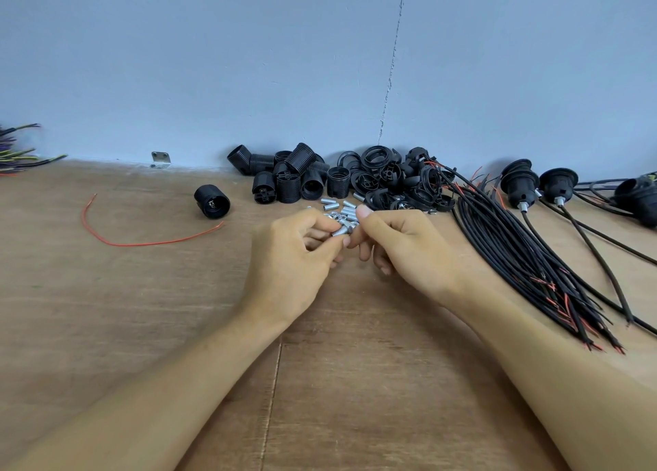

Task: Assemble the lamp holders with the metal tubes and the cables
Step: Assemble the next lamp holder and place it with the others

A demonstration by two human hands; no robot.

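**Both hands on one small tube**

Left hand (295, 253) and right hand (401, 246) meet over the middle of the plywood table (142, 310), fingertips curled, pinching a short threaded metal tube (340, 231) from either side. Just behind it lies a loose heap of silvery tubes (343, 209). Ribbed black plastic lamp holders (295, 179) pile along the back edge. Slim black cables (515, 243) fan toward the right edge. A thin red wire (142, 243) curves at the left.

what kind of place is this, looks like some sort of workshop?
Probably a small assembly bench. Parts lie in bulk on a plywood table: a pile of black lamp holders, a heap of metal tubes and a bundle of cut cables. Finished lamp holders with cables attached lie at the right.
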